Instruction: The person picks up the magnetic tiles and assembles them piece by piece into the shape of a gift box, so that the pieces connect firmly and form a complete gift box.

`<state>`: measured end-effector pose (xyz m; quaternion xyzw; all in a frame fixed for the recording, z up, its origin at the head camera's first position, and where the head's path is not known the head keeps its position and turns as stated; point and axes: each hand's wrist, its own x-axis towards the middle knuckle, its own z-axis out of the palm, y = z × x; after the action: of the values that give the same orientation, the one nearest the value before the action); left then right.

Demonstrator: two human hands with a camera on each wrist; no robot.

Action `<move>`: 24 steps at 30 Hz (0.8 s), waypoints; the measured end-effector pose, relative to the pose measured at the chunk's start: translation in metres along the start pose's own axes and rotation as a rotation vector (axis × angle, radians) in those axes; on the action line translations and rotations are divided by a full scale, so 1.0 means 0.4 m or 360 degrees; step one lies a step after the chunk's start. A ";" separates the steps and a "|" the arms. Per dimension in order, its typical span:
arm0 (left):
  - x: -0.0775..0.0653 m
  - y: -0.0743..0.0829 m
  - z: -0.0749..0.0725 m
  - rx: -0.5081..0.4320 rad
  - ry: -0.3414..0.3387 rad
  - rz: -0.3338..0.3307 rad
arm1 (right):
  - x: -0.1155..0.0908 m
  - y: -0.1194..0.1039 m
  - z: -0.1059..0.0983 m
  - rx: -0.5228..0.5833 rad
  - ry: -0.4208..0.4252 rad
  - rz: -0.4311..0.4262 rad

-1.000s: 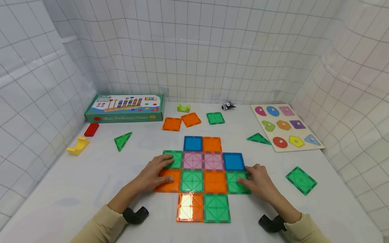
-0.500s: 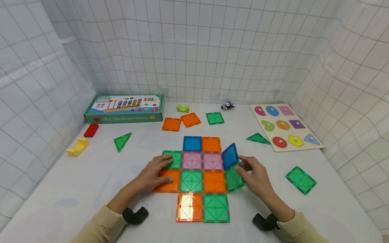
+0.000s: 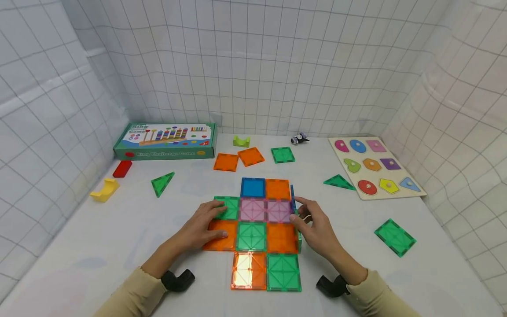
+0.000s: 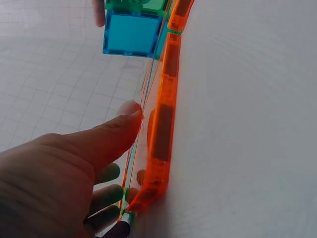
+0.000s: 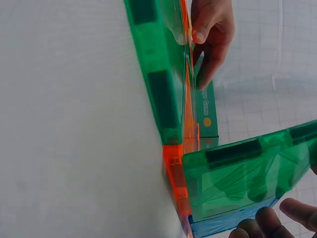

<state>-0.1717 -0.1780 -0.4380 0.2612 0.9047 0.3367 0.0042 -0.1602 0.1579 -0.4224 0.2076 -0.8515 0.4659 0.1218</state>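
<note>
A right hand (image 3: 317,226) pinches an upright blue tile (image 5: 223,224) and green tile (image 5: 247,173) along the right edge of the flat tiles (image 3: 251,236); a left hand (image 3: 200,224) rests, fingers relaxed, opposite. An uneven push could part the seam, toppling the pair.

With 12 o'clock at the far side, the blue tile (image 4: 131,33) at 2 o'clock in the tile layout (image 3: 252,236) and the green tile (image 5: 237,173) at 3 o'clock have gone from lying flat a second ago, through a half-raised slant, to standing nearly upright, almost edge-on to the head view. They now rise along the 3 o'clock sides of the neighbouring pink tile (image 3: 279,210) and orange tile (image 3: 281,237). The right hand (image 3: 317,229) has moved toward 9 o'clock with them; its thumb, earlier on the flat green tile, is now at the raised edge. The black wrist piece (image 3: 332,286) has shifted toward 9 o'clock too.
</note>
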 end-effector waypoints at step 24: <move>-0.029 -0.023 -0.001 0.0009 0.0091 -0.0006 | 0.079 -0.056 0.100 -0.1210 -0.0534 0.0123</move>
<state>-0.1661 -0.1894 -0.4453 0.2497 0.9059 0.3414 -0.0217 -0.1782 0.1059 -0.4146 0.1888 -0.9780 0.0822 0.0320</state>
